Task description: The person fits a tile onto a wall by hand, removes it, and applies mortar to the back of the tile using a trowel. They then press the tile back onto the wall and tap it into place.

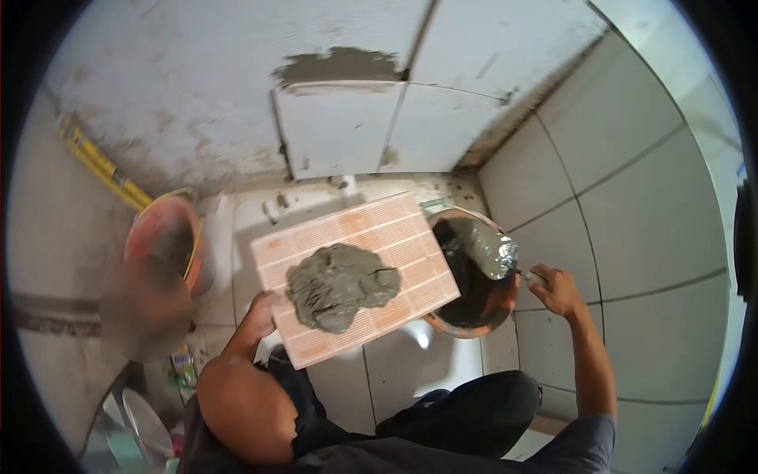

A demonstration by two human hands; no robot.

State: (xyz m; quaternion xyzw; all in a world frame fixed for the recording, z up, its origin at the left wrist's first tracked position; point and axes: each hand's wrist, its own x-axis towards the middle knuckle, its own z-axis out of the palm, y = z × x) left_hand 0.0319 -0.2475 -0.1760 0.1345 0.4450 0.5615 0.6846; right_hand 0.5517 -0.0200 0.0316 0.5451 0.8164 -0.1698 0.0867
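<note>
My left hand [261,314] grips the left edge of a tile [371,225], its ribbed orange back facing up. A thick heap of grey mortar [339,286] lies on the middle of that back. On the right, my right hand [556,291] is closed round the handle of a trowel [505,254]. The trowel's blade is over the bucket [503,310], with wet mortar on and beside it. Dark grey mortar also shows inside this orange bucket, whose left part is hidden behind the tile.
A second reddish bucket [136,237] stands at the left, with a yellow level [103,166] leaning behind it. White tiles [339,130] cover the lower wall ahead, a mortar patch [339,65] above them. Tiled wall [647,229] rises at the right. A small packet [182,367] lies lower left.
</note>
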